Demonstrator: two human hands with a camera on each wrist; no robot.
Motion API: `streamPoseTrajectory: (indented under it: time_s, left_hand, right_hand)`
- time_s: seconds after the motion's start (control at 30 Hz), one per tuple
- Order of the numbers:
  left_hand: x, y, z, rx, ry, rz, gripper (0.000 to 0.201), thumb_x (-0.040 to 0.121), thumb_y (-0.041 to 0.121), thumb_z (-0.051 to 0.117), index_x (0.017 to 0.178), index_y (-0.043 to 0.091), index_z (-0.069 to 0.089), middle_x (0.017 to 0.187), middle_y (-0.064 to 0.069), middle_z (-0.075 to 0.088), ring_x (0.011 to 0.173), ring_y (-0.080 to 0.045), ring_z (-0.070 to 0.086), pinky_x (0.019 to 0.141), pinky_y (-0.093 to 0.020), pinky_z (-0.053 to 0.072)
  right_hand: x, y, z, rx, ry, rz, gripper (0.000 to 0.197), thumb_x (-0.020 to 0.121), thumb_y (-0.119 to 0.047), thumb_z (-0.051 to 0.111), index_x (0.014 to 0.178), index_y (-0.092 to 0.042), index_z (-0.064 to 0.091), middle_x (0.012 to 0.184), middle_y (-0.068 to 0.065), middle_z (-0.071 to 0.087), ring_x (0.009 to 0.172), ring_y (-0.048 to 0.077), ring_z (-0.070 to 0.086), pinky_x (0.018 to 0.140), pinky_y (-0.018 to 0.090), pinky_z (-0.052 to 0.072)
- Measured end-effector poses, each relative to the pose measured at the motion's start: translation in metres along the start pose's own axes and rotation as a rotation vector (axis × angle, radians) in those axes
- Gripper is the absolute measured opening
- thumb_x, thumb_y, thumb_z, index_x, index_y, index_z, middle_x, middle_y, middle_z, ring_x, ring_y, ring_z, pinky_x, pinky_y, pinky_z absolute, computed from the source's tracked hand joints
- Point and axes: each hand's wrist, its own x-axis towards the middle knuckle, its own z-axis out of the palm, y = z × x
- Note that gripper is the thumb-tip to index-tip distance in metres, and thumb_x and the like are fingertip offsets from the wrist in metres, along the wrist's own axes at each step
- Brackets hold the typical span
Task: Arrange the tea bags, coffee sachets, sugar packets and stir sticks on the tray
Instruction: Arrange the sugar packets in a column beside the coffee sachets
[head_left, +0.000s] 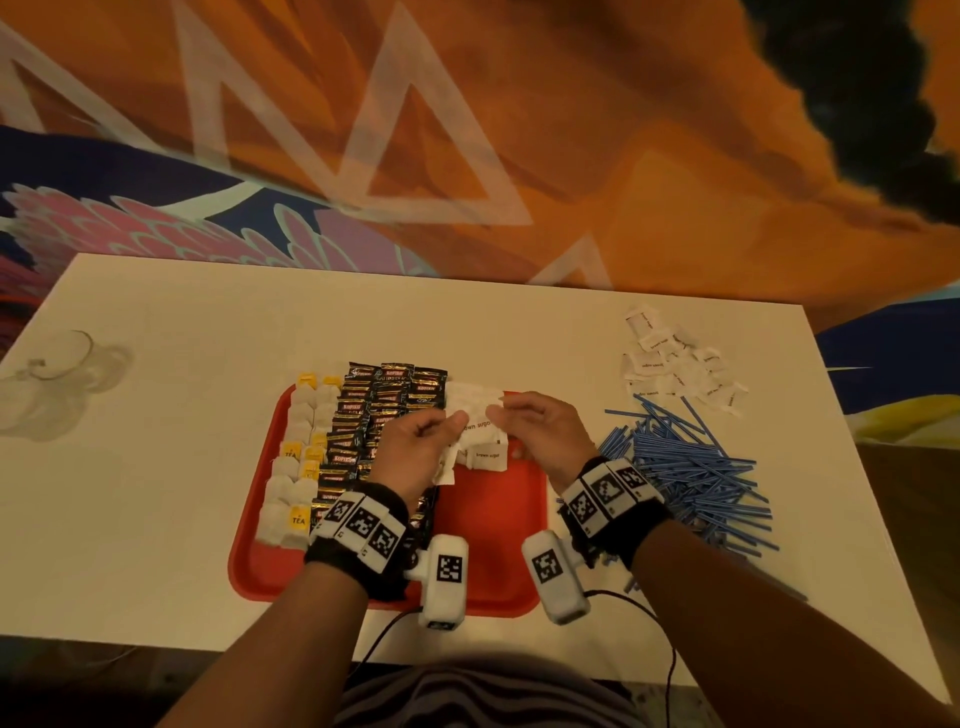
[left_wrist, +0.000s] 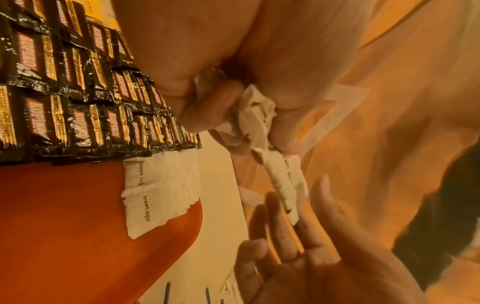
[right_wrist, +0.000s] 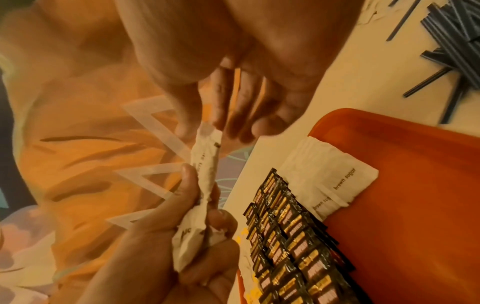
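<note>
- The left hand (head_left: 415, 441) clutches a crumpled bunch of brown sugar packets (right_wrist: 193, 236) above the red tray (head_left: 493, 519), fingers curled round them.
- The right hand (head_left: 540, 431) pinches the far end of one packet from that bunch between thumb and fingertips (right_wrist: 182, 125); its grip is closed on the paper.
- On the tray, a short row of brown sugar packets (left_wrist: 161, 185) lies flat along the far edge, touching the coffee sachets.
- Black Kopiko coffee sachets (head_left: 379, 415) overlap in rows across the tray's middle-left.
- Tea bags (head_left: 296, 467) with yellow tags fill the tray's left edge, just beside the sachets.
- The tray's near right part is bare red.
- A loose heap of sugar packets (head_left: 675, 364) sits on the white surface (head_left: 182, 467), at its far right, well apart from the tray.
- Blue stir sticks (head_left: 691, 467) lie piled on the surface right of the tray.
- Clear glassware (head_left: 57, 379) stands at the far left.
</note>
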Motion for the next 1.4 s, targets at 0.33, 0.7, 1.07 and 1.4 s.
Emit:
streamPoseTrajectory:
  time_s: [0.33, 0.7, 1.07, 1.4]
  left_hand:
    - [0.004, -0.021, -0.014, 0.06, 0.128, -0.026, 0.009, 0.092, 0.019, 0.069, 0.086, 0.022, 0.075, 0.075, -0.002, 0.069, 0.064, -0.017, 0.057, 0.054, -0.026, 0.048]
    - [-0.001, -0.052, -0.065, 0.075, 0.227, -0.182, 0.013, 0.093, 0.026, 0.068, 0.097, 0.017, 0.076, 0.08, -0.003, 0.072, 0.072, -0.016, 0.064, 0.063, -0.028, 0.049]
    - [-0.006, -0.064, -0.1, 0.033, 0.231, -0.231, 0.016, 0.094, 0.021, 0.065, 0.103, 0.012, 0.075, 0.079, -0.005, 0.07, 0.064, -0.022, 0.055, 0.052, -0.028, 0.047]
    - [-0.004, -0.066, -0.105, 0.035, 0.223, -0.214, 0.015, 0.095, 0.021, 0.064, 0.101, 0.012, 0.074, 0.074, 0.0, 0.067, 0.051, -0.004, 0.05, 0.047, -0.019, 0.039]
  right_hand:
    - [0.002, 0.026, 0.01, -0.118, -0.061, 0.066, 0.016, 0.082, -0.014, 0.077, 0.09, -0.02, 0.064, 0.078, 0.008, 0.074, 0.068, 0.016, 0.071, 0.063, 0.028, 0.056]
    - [0.019, 0.095, 0.011, -0.294, 0.076, 0.241, 0.018, 0.083, -0.024, 0.075, 0.084, -0.032, 0.059, 0.074, -0.006, 0.073, 0.078, 0.015, 0.073, 0.091, 0.047, 0.055]
    - [0.048, 0.105, 0.055, -0.285, 0.183, 0.255, 0.011, 0.086, -0.017, 0.072, 0.094, -0.014, 0.066, 0.079, 0.002, 0.072, 0.062, 0.004, 0.064, 0.046, 0.009, 0.043]
    - [0.049, 0.105, 0.059, -0.56, 0.266, 0.224, 0.028, 0.083, -0.036, 0.072, 0.088, -0.015, 0.054, 0.077, -0.005, 0.057, 0.064, 0.009, 0.054, 0.05, 0.022, 0.037]
